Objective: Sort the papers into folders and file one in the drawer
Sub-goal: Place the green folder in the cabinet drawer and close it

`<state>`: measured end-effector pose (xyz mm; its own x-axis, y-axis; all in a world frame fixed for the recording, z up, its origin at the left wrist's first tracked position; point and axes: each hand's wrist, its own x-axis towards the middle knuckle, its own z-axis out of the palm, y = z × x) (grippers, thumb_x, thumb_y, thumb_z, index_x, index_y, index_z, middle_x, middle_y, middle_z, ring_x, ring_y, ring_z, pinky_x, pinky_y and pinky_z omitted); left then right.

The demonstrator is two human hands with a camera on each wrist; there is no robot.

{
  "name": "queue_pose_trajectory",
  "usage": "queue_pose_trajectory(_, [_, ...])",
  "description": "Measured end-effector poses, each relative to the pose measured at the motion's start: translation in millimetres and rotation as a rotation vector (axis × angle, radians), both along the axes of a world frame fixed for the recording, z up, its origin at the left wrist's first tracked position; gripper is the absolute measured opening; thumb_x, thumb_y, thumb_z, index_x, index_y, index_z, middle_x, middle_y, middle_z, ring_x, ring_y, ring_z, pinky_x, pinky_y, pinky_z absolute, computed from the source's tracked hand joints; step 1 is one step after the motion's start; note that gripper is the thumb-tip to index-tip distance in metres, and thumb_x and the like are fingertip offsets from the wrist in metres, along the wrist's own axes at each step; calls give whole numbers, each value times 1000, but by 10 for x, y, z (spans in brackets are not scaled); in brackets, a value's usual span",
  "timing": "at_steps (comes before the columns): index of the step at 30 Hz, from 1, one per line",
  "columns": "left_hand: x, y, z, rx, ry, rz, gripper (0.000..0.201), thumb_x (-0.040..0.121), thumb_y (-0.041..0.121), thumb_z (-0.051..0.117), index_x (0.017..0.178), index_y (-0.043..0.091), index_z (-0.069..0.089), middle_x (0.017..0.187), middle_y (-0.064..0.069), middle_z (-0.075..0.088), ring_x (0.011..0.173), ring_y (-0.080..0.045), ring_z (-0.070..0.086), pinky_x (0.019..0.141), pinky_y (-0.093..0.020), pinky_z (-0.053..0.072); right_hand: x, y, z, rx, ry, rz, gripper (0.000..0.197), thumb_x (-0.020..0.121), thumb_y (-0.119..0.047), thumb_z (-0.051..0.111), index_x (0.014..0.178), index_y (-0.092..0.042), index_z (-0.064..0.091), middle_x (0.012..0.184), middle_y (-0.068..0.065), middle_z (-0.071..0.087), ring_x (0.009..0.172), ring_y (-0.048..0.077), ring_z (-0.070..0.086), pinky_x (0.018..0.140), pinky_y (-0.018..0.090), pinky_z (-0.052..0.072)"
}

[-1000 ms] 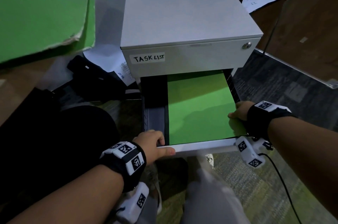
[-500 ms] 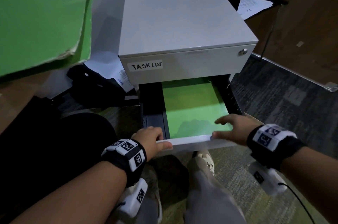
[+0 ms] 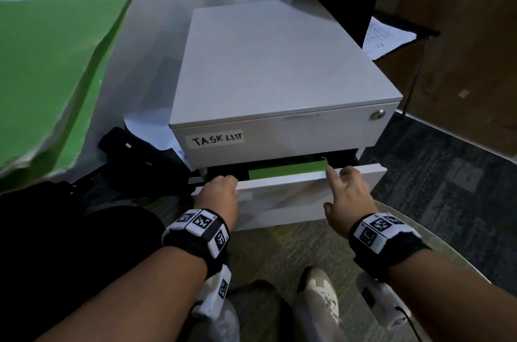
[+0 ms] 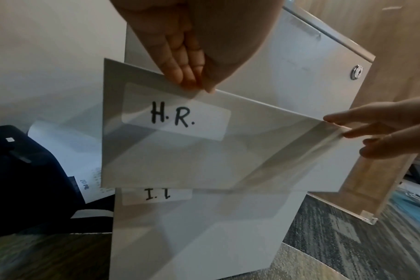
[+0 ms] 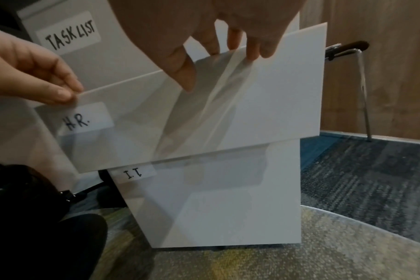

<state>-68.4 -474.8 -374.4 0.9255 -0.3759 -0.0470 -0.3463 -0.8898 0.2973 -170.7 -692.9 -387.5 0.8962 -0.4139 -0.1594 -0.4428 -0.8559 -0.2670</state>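
Closing the drawer is the step in hand, judging by how little of it stands out from the cabinet. Nearest the person, the left hand (image 3: pixel 221 193) has its grip on the top left edge of the H.R. drawer front (image 3: pixel 293 196), fingers curled over the lip and thumb against its face, as the left wrist view shows. The right hand (image 3: pixel 347 196) lies at the right part of the same edge with fingers spread and mostly straight; its fingertips (image 5: pixel 252 53) touch the top edge and it holds nothing.

Just behind the front panel, the green folder (image 3: pixel 288 169) lies flat inside the drawer, only a narrow strip of it showing, one corner turned up near the right forefinger. Above it sits the shut drawer marked TASK LIST (image 3: pixel 216 140), and below, in the wrist views, the one marked I.T. (image 4: pixel 156 196).

The next move probably calls for an even push from both hands, with the fingers lifted clear of the lip before the front meets the cabinet (image 3: pixel 265 56), and the raised corner kept from catching.

Farther left, another green folder (image 3: pixel 47 67) rests on a raised surface.
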Motion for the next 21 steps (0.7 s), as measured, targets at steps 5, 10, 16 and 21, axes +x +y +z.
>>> queue_pose_trajectory(5, [31,38,-138,-79,22,-34,25,91,6,47,114,11,57,119,-8,56,108,-27,51,86,-33,42,61,15,-66,165,82,98,82,88,-9,48,150,-12,-6,157,4,-18,145,25,-11,117,32,4])
queue_pose_trajectory(10, [156,47,-218,-124,68,19,50,86,2,49,134,15,45,135,-5,46,124,-24,43,105,-35,36,176,33,-80,78,223,188,82,91,-21,47,150,-16,-11,155,0,-26,145,27,-14,117,42,8])
queue_pose_trajectory(16, [282,-45,-172,-109,104,63,51,85,7,54,134,18,43,135,-6,46,124,-25,44,106,-33,35,291,31,-118,100,213,160,85,91,-24,47,150,-18,-13,155,-2,-24,145,26,-14,117,45,11])
queue_pose_trajectory(21, [273,67,-100,-176,139,92,34,82,6,57,114,17,54,124,-7,51,113,-25,50,95,-29,37,325,-195,-128,131,216,150,88,91,-26,50,149,-16,-15,155,-3,-24,145,27,-14,118,45,11])
